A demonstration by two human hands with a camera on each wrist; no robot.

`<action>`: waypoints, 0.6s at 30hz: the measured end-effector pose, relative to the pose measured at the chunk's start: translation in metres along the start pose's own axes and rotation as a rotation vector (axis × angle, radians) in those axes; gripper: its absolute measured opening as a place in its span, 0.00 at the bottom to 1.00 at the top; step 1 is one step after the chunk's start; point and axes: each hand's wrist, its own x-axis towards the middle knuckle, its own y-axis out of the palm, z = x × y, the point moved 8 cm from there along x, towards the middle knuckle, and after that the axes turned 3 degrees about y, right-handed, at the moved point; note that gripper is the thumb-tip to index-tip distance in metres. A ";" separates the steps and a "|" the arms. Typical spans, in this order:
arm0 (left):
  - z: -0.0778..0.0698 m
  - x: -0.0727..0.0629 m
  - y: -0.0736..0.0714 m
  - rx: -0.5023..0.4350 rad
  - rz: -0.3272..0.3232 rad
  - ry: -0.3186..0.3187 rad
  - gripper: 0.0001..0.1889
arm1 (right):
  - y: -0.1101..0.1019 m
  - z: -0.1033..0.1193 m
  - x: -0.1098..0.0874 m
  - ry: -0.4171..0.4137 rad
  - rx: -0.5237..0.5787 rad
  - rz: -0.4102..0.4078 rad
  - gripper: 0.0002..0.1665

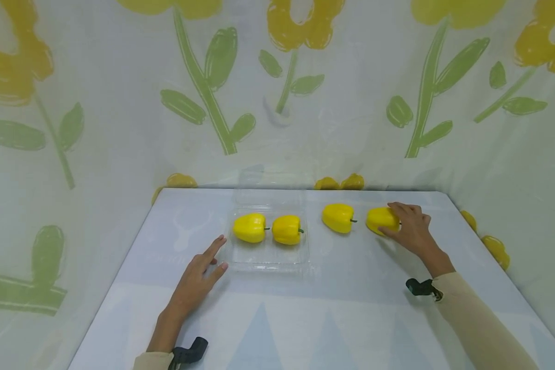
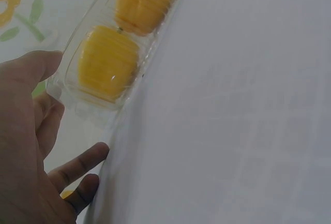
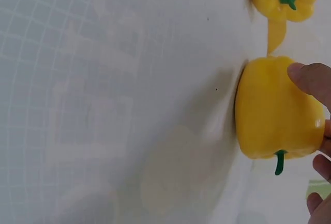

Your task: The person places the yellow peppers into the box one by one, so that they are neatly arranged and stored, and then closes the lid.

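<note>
Your right hand (image 1: 409, 228) is clamped on a pepper (image 1: 382, 221), yellow, with a short green stem; your thumb lies on its near side and your fingers on its far side, the stem end turned toward your palm; whether its underside bears on the table (image 1: 351, 329), you cannot tell from these views. Just left of that hand lies a loose pepper (image 1: 337, 218), on its side, apart from the gripped one, its stem pointing toward your hand. Your left hand (image 1: 195, 282) has its fingers spread apart and grips nothing; it hovers or rests just left of the near left corner of a clear box (image 1: 268, 266); whether a fingertip touches the rim, you cannot tell. Inside the box, beyond and to the right of your left fingertips, two more peppers lie side by side, the left boxed pepper (image 1: 250, 227) nearer that hand, the right boxed pepper (image 1: 287, 229) farther off; both stems point right, toward your right hand; the lid (image 1: 272, 197) is folded back, away from your hands. Beyond both hands hangs a pale cloth (image 1: 342, 128) printed with yellow flowers and green leaves.
</note>
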 end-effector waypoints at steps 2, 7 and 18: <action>0.000 0.000 0.000 0.002 0.001 -0.005 0.33 | 0.002 -0.003 0.001 0.017 -0.002 0.017 0.47; -0.001 0.000 -0.001 -0.004 -0.003 0.000 0.33 | 0.005 -0.009 0.003 0.051 -0.014 0.056 0.50; -0.003 -0.001 -0.002 -0.001 -0.013 0.014 0.33 | 0.008 -0.011 0.004 0.044 -0.025 0.046 0.48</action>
